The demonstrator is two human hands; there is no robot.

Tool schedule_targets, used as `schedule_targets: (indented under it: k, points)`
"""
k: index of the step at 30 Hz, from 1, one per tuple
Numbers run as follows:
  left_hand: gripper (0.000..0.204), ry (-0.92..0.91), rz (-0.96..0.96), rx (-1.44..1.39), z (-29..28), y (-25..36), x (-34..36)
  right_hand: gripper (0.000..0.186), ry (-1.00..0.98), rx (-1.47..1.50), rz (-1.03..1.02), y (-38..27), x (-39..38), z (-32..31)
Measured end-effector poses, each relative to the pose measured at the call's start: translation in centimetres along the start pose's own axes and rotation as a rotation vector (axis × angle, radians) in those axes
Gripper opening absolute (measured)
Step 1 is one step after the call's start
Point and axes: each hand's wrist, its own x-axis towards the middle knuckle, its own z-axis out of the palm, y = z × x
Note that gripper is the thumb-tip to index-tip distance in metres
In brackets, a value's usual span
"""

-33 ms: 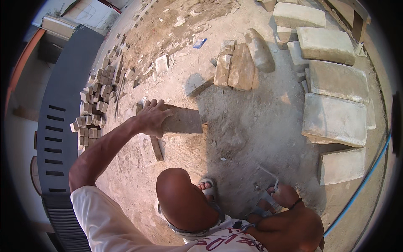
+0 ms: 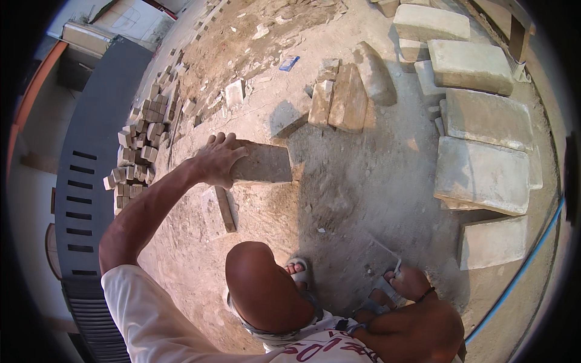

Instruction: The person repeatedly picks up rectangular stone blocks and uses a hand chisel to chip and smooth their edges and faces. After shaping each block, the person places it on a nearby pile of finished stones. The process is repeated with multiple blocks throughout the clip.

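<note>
Dusty ground (image 2: 357, 230) carries pale slabs (image 2: 483, 172) at right; the left hand (image 2: 216, 162) is clamped on a grey block (image 2: 265, 162) at its left end; the right hand (image 2: 413, 283) grips a thin rod (image 2: 385, 248).

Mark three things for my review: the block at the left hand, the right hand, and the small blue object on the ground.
Block (image 2: 265, 163): head view, middle of its upper face.
Right hand (image 2: 411, 283): head view, back of it.
Small blue object (image 2: 288, 63): head view, its middle.
</note>
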Motion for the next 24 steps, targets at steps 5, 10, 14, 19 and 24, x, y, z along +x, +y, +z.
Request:
schedule_targets:
  k: [5, 10, 14, 19, 24]
  points:
    - [0.07, 0.239, 0.143, 0.558, -9.6, -1.4, 8.7, 0.043, -0.07, -0.042, -0.139, -1.7, 2.3, -2.8]
    - [0.048, 0.523, 0.236, 0.83, -5.2, -2.6, 17.2, 0.044, -0.144, 0.065, -0.17, -4.1, 4.0, -3.7]
    - [0.037, 0.639, 0.397, 0.633, -7.2, -3.4, 21.1, 0.045, -0.05, 0.114, -0.219, -3.3, 4.7, -5.8]
    - [0.037, 0.558, 0.217, 0.61, -3.2, -7.4, 18.7, 0.045, -0.084, 0.343, -0.144, -2.6, 7.0, -3.2]
    - [0.047, 0.526, 0.161, 0.793, -4.8, -5.3, 20.3, 0.045, -0.116, 0.253, -0.108, -5.8, 8.5, -3.2]
